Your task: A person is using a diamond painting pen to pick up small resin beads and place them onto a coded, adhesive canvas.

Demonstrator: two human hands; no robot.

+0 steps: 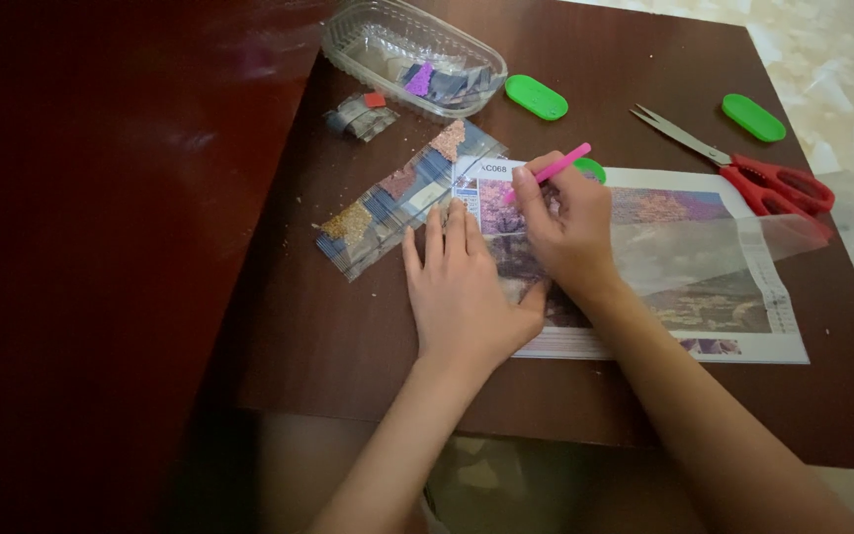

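**Pen on the canvas, other hand pinning it flat**

My right hand point(563, 222) has its fingers point(526, 183) closed around a pink pen point(557, 168), held like a pencil with the tip angled down onto the upper left part of the picture canvas point(684, 252). I judge the tilt lets the tip meet the sheet squarely while the hand rests on it for steadiness.

My left hand point(462, 287) lies just beside the right one, palm down, fingers straight and spread a little, holding nothing. It presses on the near left edge of the canvas, which seems to stop the sheet sliding on the table point(348, 326) under the pen's pushes.

A clear film point(743, 242), away from the right fingers, is peeled back from the canvas toward the scissors; that would leave the patch under the pen bare.

Just beyond the left fingertips lies a row of small clear bead bags point(402, 198), within easy reach of both hands. Farther off sit a clear plastic tub point(412, 49) with more bags inside, and another loose bag point(360, 116) beside it. Three green oval trays are scattered beyond the right hand: one point(536, 97) near the tub, one point(590, 168) partly hidden behind the right fingers, one point(753, 117) well apart. Red-handled scissors point(743, 168) lie open past the canvas, out of the way.
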